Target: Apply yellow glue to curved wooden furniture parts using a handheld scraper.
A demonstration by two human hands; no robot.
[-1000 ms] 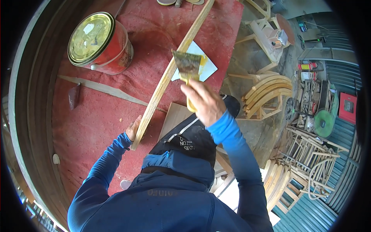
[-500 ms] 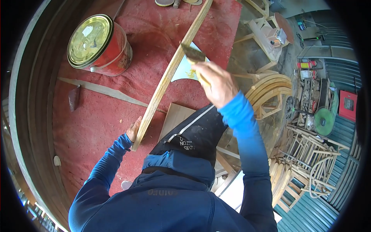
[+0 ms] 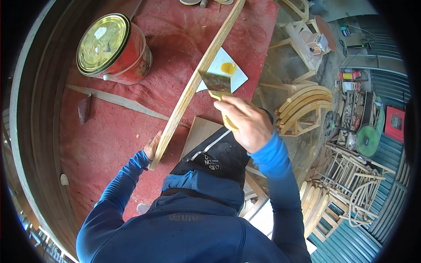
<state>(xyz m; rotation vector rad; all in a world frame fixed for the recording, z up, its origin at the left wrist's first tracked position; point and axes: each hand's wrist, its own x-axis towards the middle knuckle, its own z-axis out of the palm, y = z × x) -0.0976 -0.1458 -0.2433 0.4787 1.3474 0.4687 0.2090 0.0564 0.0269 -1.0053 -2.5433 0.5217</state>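
A long wooden strip (image 3: 182, 104) runs slantwise across the red-covered table. Its near end is gripped by my left hand (image 3: 151, 147), with the fingers around its left side. My right hand (image 3: 249, 125) is closed around the yellow handle of a putty knife (image 3: 216, 83). The wide metal blade's left corner meets the strip's right edge about midway along. Partly behind the strip and blade lies a white sheet (image 3: 239, 79) bearing a dab of yellow paste (image 3: 228, 68).
Left of the strip stands a red paint can (image 3: 131, 65) with a brass-coloured lid. A thin wooden slat (image 3: 118, 101) and a dark wedge-shaped piece (image 3: 83, 109) lie closer to me. Curved wooden parts (image 3: 302, 105), a green fan (image 3: 367, 139) and wooden frames occupy the floor to the right.
My right hand has drawn the putty knife toward me along the strip, uncovering the yellow paste on the sheet. The left hand keeps its hold at the near end.
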